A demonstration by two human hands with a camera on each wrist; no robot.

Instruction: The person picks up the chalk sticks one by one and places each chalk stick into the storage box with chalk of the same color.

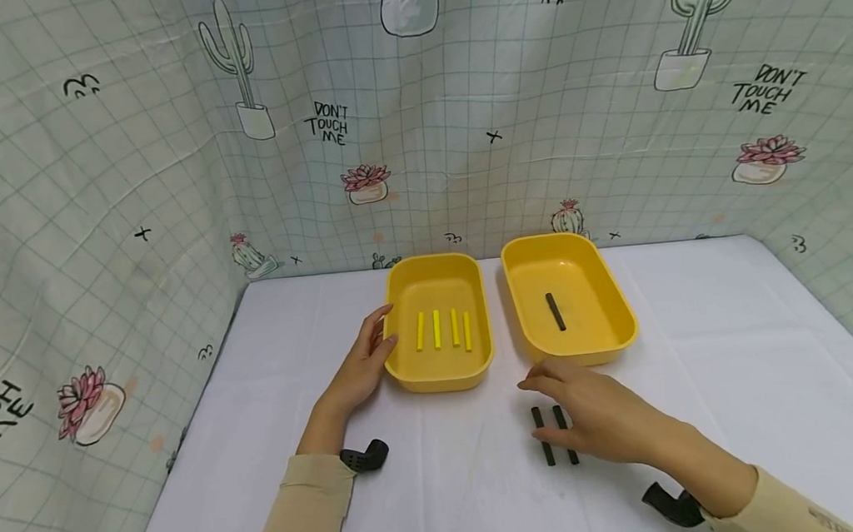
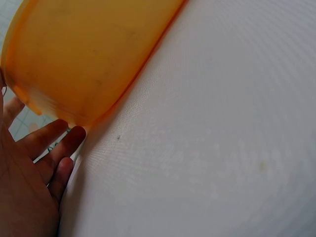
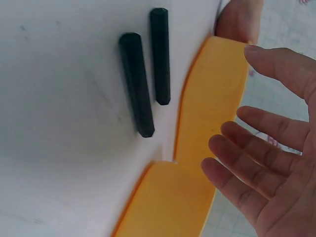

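My left hand (image 1: 359,370) rests at the left side of the left yellow tray (image 1: 434,282), its loosely extended fingers against the outer wall. Inside that tray several thin yellow sticks (image 1: 436,329) lie side by side. To its right stands another yellow tray (image 1: 594,319) holding one dark stick (image 1: 555,312). My right hand (image 1: 607,415) hovers in front of this tray, fingers spread and nothing between them. Under its thumb and fingers, two dark sticks lie on the white cloth, a left one (image 1: 549,455) and a right one (image 1: 559,416). Up close, the right wrist view shows their faceted sides (image 3: 137,84).
A white cloth (image 1: 443,482) covers the table. Behind and to the left hangs a grid-patterned curtain (image 1: 443,89) with cactus prints, meeting the table's back edge just beyond both trays. Black wrist straps (image 1: 366,456) are on both arms.
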